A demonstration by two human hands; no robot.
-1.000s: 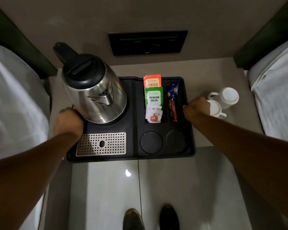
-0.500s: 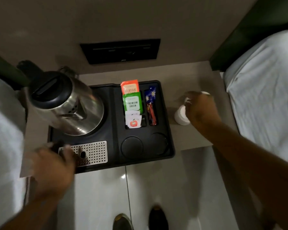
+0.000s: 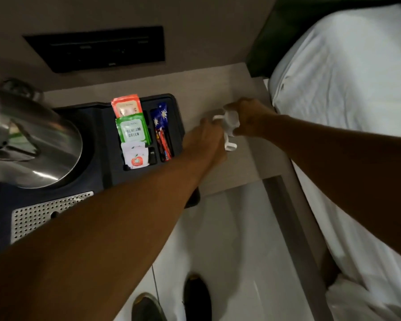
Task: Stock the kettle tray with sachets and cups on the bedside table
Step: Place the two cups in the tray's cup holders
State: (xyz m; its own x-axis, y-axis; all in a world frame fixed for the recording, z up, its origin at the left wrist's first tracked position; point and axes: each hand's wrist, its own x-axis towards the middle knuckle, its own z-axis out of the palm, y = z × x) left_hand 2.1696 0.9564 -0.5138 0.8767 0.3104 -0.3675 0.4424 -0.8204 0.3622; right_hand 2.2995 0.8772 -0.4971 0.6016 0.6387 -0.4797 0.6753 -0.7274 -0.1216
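Note:
The black kettle tray (image 3: 102, 140) sits on the bedside table (image 3: 218, 89). On its left stands a steel kettle (image 3: 33, 140). Its slots hold an orange sachet (image 3: 125, 107), a green sachet (image 3: 132, 130), a white sachet (image 3: 136, 156) and slim stick packets (image 3: 162, 135). Two white cups stand on the table right of the tray. My right hand (image 3: 252, 119) grips the far cup (image 3: 232, 119). My left hand (image 3: 204, 137) reaches across the tray's front and closes on the near cup (image 3: 230, 147), which it mostly hides. The tray's round cup recesses lie under my left forearm.
A perforated metal drip grate (image 3: 44, 214) fills the tray's front left. A dark switch panel (image 3: 97, 49) is set in the wall behind. A white-sheeted bed (image 3: 345, 100) borders the table on the right. My shoes (image 3: 195, 295) stand on the glossy floor below.
My left hand left the tray's left edge and crossed over to the cups. My right hand moved from the tray's right edge onto the far cup. The view swung right.

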